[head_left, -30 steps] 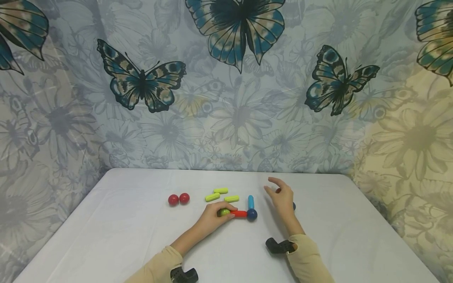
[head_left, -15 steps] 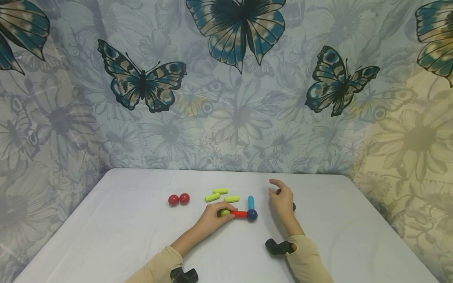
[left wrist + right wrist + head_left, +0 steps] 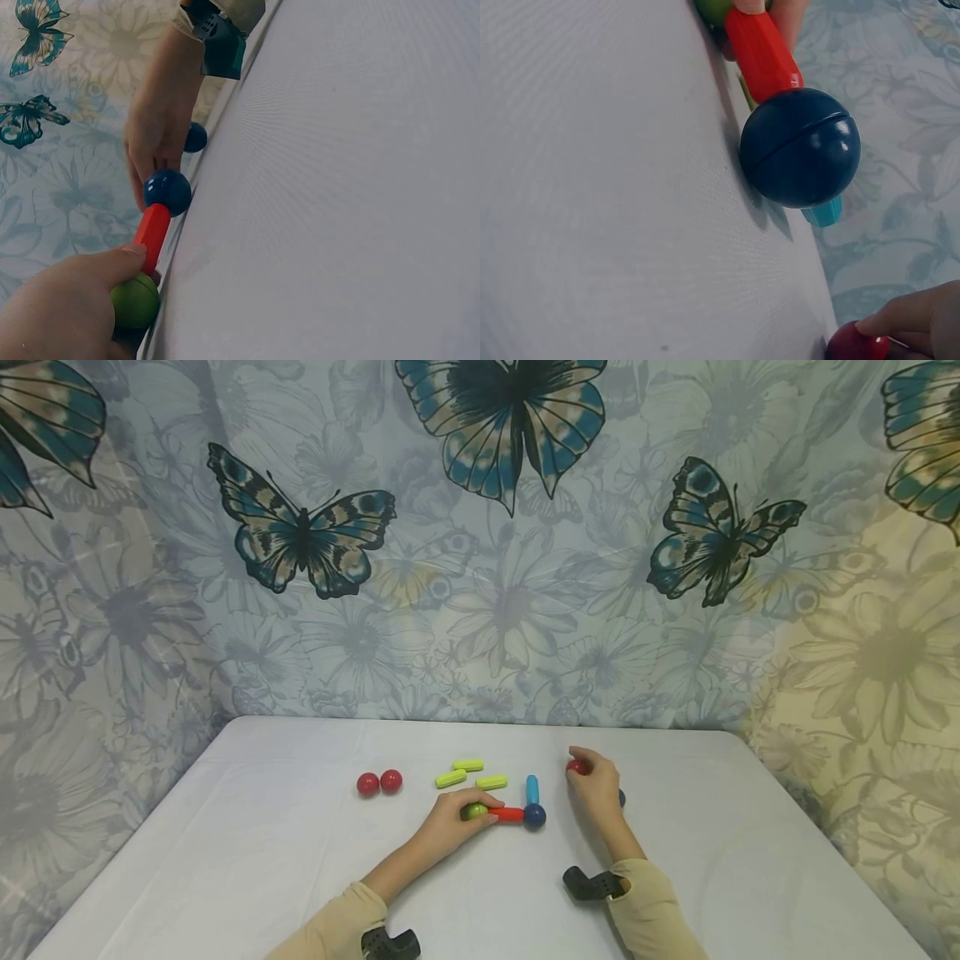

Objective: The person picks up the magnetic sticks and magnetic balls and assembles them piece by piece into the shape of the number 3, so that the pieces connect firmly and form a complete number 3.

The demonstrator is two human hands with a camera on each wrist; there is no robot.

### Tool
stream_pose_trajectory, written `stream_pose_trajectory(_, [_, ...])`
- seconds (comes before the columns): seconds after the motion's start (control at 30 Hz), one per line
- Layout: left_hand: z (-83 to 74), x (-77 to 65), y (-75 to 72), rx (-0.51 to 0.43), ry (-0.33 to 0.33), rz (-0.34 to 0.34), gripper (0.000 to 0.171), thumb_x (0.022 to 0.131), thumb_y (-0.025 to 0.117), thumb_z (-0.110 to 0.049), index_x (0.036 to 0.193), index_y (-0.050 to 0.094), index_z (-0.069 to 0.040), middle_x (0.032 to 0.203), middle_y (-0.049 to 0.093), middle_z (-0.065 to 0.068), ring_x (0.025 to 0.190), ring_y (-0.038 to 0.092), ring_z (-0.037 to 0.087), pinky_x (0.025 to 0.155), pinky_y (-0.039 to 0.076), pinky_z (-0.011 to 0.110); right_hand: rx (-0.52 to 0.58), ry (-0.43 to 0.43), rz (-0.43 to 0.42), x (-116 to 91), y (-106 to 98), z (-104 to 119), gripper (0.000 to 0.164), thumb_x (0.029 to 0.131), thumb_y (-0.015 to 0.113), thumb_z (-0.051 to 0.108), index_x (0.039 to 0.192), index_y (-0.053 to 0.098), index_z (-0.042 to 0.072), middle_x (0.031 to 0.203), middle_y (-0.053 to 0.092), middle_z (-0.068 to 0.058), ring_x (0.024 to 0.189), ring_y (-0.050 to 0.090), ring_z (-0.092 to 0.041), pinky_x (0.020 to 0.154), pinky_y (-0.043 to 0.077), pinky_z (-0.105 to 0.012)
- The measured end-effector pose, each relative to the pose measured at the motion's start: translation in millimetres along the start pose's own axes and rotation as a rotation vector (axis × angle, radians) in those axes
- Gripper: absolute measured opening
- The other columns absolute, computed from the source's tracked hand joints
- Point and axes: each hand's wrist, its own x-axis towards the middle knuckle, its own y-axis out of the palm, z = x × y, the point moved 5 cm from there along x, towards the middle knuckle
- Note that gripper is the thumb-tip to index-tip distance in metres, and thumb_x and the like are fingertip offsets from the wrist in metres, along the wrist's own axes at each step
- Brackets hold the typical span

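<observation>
My left hand pinches a red toy rod at its end, with a green ball tucked inside the grip. A dark blue ball sits on the rod's other end, and a light blue rod extends from it toward the back. To the right, my right hand holds a red ball between thumb and fingers; the right wrist view shows this red ball low at the corner. Another dark blue ball is partly hidden behind the right hand.
Three lime-green rods lie loose behind the left hand. Two red balls stand side by side farther left. All rest on a white-covered table, with a butterfly-patterned cloth hanging behind it.
The right hand's thumb and fingers have come together on the red ball, which has shifted slightly left and shows more fully. The left hand and the joined pieces stay put.
</observation>
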Motion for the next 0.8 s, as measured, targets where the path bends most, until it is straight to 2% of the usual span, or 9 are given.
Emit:
stream_pose_trajectory(0.23, [0.3, -0.5, 0.8, -0.007, 0.001, 0.000, 0.021, 0.089, 0.071, -0.016, 0.109, 0.073, -0.015, 0.109, 0.073, -0.002, 0.107, 0.063, 0.017, 0.089, 0.048, 0.020, -0.034, 0.005, 0.021, -2.2, 2.9, -0.4, 0.042, 0.081, 0.060, -0.007, 0.123, 0.061, -0.008, 0.124, 0.061, -0.031, 0.119, 0.057, -0.042, 0.101, 0.046, -0.051])
stream_pose_trajectory(0.47, [-2.6, -0.7, 0.3, -0.008, -0.001, 0.004, 0.020, 0.089, 0.071, -0.016, 0.109, 0.073, -0.018, 0.110, 0.073, -0.002, 0.108, 0.062, 0.016, 0.090, 0.048, 0.021, -0.061, -0.007, 0.039, -2.7, 6.9, -1.0, 0.041, 0.082, 0.065, -0.005, 0.122, 0.062, -0.008, 0.126, 0.060, -0.031, 0.121, 0.056, -0.044, 0.102, 0.046, -0.052])
stream_pose_trajectory(0.8, [-2.7, -0.2, -0.5, -0.019, -0.005, 0.007, 0.020, 0.089, 0.071, -0.016, 0.109, 0.073, -0.019, 0.109, 0.073, -0.002, 0.107, 0.062, 0.016, 0.090, 0.048, 0.021, 0.083, -0.018, 0.028, -3.8, 14.7, 7.7, 0.038, 0.082, 0.071, -0.003, 0.119, 0.065, -0.007, 0.122, 0.064, -0.028, 0.117, 0.061, -0.040, 0.100, 0.049, -0.047])
